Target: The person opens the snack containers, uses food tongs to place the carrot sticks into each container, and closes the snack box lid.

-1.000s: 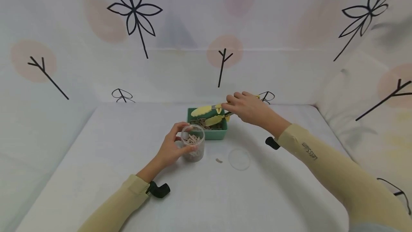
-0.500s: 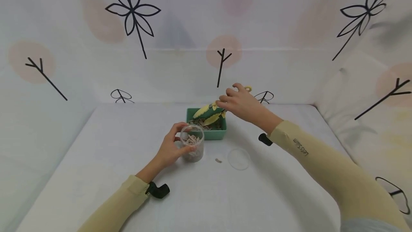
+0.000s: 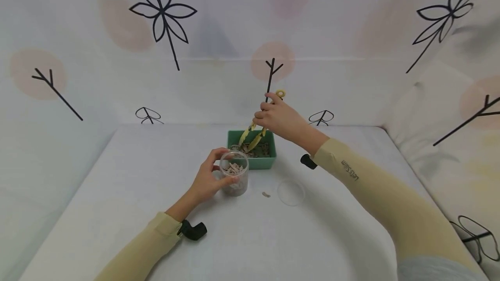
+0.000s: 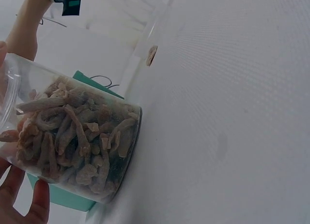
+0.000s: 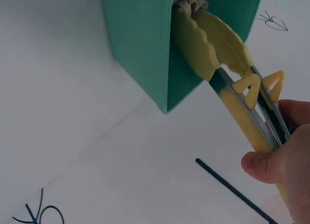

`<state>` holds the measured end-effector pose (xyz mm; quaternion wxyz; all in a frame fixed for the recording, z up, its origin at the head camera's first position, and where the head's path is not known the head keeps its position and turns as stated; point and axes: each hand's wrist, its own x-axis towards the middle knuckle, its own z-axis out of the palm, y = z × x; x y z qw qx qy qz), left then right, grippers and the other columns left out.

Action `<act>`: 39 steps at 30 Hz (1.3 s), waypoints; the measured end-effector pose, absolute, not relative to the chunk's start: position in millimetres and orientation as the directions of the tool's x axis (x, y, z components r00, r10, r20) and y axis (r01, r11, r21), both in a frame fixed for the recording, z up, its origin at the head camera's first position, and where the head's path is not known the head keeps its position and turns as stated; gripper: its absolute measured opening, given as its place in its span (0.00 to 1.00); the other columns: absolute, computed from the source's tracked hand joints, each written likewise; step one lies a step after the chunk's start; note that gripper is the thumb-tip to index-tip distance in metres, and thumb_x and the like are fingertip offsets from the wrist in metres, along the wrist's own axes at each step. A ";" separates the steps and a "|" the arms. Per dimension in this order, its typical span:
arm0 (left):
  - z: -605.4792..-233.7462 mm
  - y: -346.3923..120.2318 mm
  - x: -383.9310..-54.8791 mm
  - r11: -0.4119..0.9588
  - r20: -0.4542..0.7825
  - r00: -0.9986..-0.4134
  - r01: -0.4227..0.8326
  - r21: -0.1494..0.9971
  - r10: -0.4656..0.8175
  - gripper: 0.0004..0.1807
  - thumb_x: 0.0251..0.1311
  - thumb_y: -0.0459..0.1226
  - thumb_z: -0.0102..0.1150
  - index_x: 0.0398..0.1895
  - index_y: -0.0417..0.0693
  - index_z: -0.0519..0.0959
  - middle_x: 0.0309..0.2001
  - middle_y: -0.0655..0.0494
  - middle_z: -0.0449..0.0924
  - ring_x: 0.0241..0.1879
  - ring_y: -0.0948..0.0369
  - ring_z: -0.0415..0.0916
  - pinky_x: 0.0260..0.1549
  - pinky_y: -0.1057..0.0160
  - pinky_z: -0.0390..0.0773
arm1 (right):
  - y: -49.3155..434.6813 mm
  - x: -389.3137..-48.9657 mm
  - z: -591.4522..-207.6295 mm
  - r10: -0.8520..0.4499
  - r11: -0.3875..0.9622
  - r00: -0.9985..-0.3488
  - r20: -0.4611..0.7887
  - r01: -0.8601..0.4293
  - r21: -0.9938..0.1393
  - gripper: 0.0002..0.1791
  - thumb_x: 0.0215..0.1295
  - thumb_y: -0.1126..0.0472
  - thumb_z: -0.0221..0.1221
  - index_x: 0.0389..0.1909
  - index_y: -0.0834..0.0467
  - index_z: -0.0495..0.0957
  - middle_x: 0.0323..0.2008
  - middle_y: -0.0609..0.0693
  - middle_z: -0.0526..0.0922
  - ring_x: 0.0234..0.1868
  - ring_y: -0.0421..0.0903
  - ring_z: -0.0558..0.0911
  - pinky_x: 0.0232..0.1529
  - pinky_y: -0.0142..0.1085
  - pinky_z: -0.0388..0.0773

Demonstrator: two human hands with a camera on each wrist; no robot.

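My left hand (image 3: 207, 181) grips a clear round jar (image 3: 236, 185), thumb on the near side and fingers round the back. Through its wall in the left wrist view, the jar (image 4: 77, 136) is largely full of dried, pale-brown strips and chunks. My right hand (image 3: 283, 120) holds a pair of yellow-and-metal tongs (image 3: 255, 141), pointing down into the green box (image 3: 261, 164) just behind the jar. In the right wrist view the tongs' (image 5: 196, 47) scalloped heads reach inside the box, their tips among more of the dried pieces (image 5: 196, 0).
One loose dried piece (image 3: 266, 194) lies on the white tabletop (image 3: 250, 242), right of the jar. Beside it is a clear round lid (image 3: 291, 193), lying flat. A white patterned cloth (image 3: 218, 86) rises behind and along the sides of the table.
My right hand has moved left and upward, tilting the tongs from nearly level to steep, and their heads have come closer together, lower in the box. The left hand and jar have stayed put.
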<state>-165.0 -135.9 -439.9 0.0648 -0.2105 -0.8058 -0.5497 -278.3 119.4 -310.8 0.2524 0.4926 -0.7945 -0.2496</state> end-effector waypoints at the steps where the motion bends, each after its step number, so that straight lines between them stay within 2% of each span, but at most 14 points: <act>1: -440.2 -135.9 -165.1 0.302 0.337 -0.903 0.411 0.860 0.268 0.43 0.51 0.32 0.76 0.69 0.45 0.63 0.62 0.48 0.72 0.61 0.48 0.67 0.48 0.47 0.73 | 120.7 -279.2 -311.6 -0.902 0.406 -0.402 0.156 -0.669 0.622 0.20 0.63 0.71 0.66 0.52 0.49 0.82 0.42 0.44 0.83 0.47 0.48 0.78 0.64 0.52 0.62; 4: -441.2 -136.2 -165.7 0.299 0.339 -0.901 0.413 0.860 0.269 0.43 0.51 0.33 0.76 0.69 0.47 0.64 0.61 0.48 0.73 0.61 0.49 0.68 0.48 0.47 0.73 | 128.9 -282.7 -318.7 -0.875 0.468 -0.455 0.165 -0.708 0.529 0.20 0.63 0.70 0.65 0.52 0.48 0.83 0.40 0.43 0.83 0.41 0.48 0.77 0.54 0.49 0.67; 7: -441.9 -137.1 -166.3 0.308 0.341 -0.899 0.418 0.855 0.273 0.42 0.51 0.34 0.76 0.68 0.50 0.65 0.60 0.51 0.73 0.61 0.52 0.68 0.48 0.50 0.74 | 138.5 -284.9 -327.2 -0.843 0.528 -0.512 0.168 -0.723 0.445 0.22 0.62 0.71 0.66 0.54 0.48 0.82 0.43 0.43 0.85 0.40 0.49 0.76 0.47 0.49 0.67; 10: -442.1 -138.0 -167.0 0.316 0.346 -0.896 0.425 0.848 0.276 0.41 0.51 0.36 0.76 0.68 0.53 0.65 0.60 0.54 0.73 0.60 0.54 0.68 0.48 0.51 0.74 | 146.4 -286.1 -333.3 -0.820 0.567 -0.543 0.181 -0.725 0.392 0.26 0.59 0.73 0.67 0.56 0.48 0.82 0.49 0.44 0.85 0.43 0.51 0.78 0.46 0.50 0.69; 13: -442.2 -138.6 -167.3 0.317 0.356 -0.893 0.434 0.843 0.277 0.40 0.51 0.37 0.76 0.67 0.54 0.65 0.60 0.56 0.73 0.60 0.55 0.68 0.47 0.51 0.74 | 151.4 -285.5 -335.6 -0.816 0.575 -0.542 0.202 -0.726 0.377 0.27 0.58 0.74 0.67 0.56 0.48 0.82 0.49 0.44 0.85 0.44 0.51 0.78 0.45 0.50 0.69; 19: -442.6 -138.8 -166.6 0.315 0.360 -0.889 0.440 0.841 0.281 0.40 0.52 0.38 0.76 0.68 0.54 0.65 0.61 0.55 0.73 0.61 0.54 0.68 0.47 0.51 0.73 | 161.4 -281.2 -331.6 -0.801 0.594 -0.559 0.214 -0.699 0.397 0.29 0.57 0.75 0.67 0.57 0.48 0.82 0.50 0.43 0.84 0.45 0.51 0.78 0.47 0.51 0.71; 24: -442.7 -138.3 -166.2 0.309 0.360 -0.889 0.440 0.843 0.284 0.41 0.52 0.37 0.75 0.68 0.52 0.65 0.61 0.54 0.73 0.61 0.53 0.68 0.47 0.51 0.73 | 174.4 -275.3 -323.8 -0.765 0.644 -0.594 0.249 -0.691 0.329 0.29 0.59 0.77 0.63 0.58 0.49 0.82 0.54 0.46 0.84 0.45 0.51 0.79 0.48 0.51 0.70; 32: -443.1 -138.9 -168.1 0.321 0.350 -0.892 0.433 0.842 0.285 0.40 0.53 0.39 0.75 0.68 0.52 0.65 0.61 0.57 0.73 0.61 0.55 0.67 0.48 0.50 0.73 | 190.7 -264.0 -301.8 -0.714 0.685 -0.584 0.386 -0.697 0.212 0.27 0.55 0.74 0.69 0.56 0.51 0.84 0.51 0.49 0.86 0.43 0.53 0.80 0.43 0.50 0.70; 39: -441.7 -138.3 -166.6 0.322 0.333 -0.899 0.416 0.850 0.284 0.41 0.53 0.40 0.75 0.68 0.52 0.64 0.61 0.57 0.73 0.61 0.55 0.67 0.48 0.50 0.73 | 195.7 -248.3 -281.3 -0.702 0.664 -0.536 0.469 -0.731 0.158 0.29 0.51 0.75 0.71 0.55 0.53 0.84 0.48 0.50 0.87 0.43 0.54 0.81 0.43 0.52 0.71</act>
